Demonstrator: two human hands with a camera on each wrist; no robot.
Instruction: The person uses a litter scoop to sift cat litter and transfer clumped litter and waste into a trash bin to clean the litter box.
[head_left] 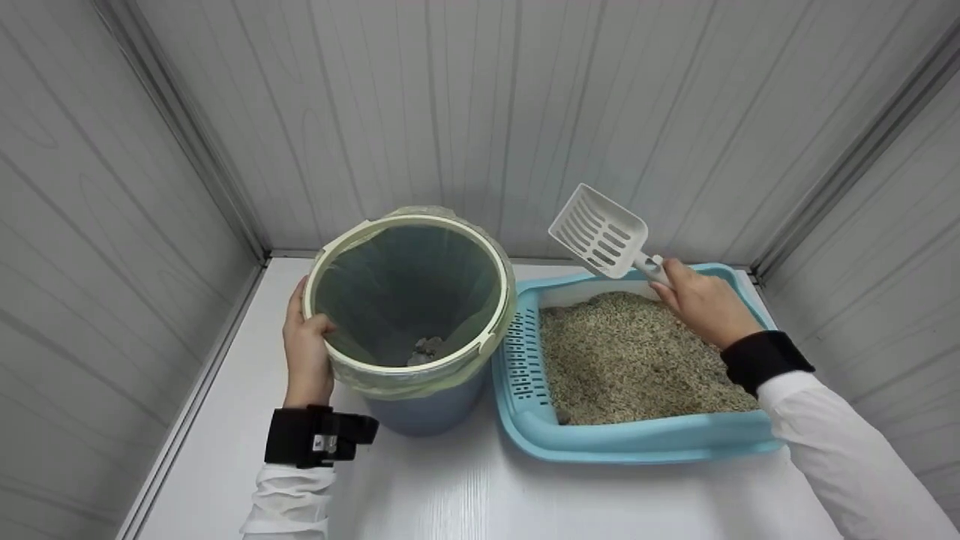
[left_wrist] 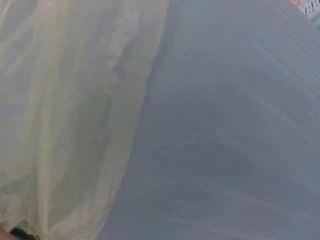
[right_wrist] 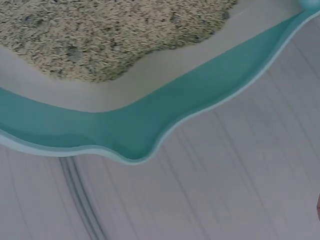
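Note:
My left hand grips the rim of a blue-grey trash bin, thumb over the edge and fingers along the outside. A thin yellowish bag lines the bin and folds over its pale rim. Some greyish clumps lie at its bottom. In my right hand is the handle of a white slotted litter scoop, raised above the litter box's back edge; no litter shows on it. The left wrist view is filled by the bin wall and the bag.
A light-blue litter box with a perforated left ledge sits right beside the bin, holding a broad heap of tan pellet litter. Both stand on a white tabletop. Grey panelled walls rise behind and at both sides.

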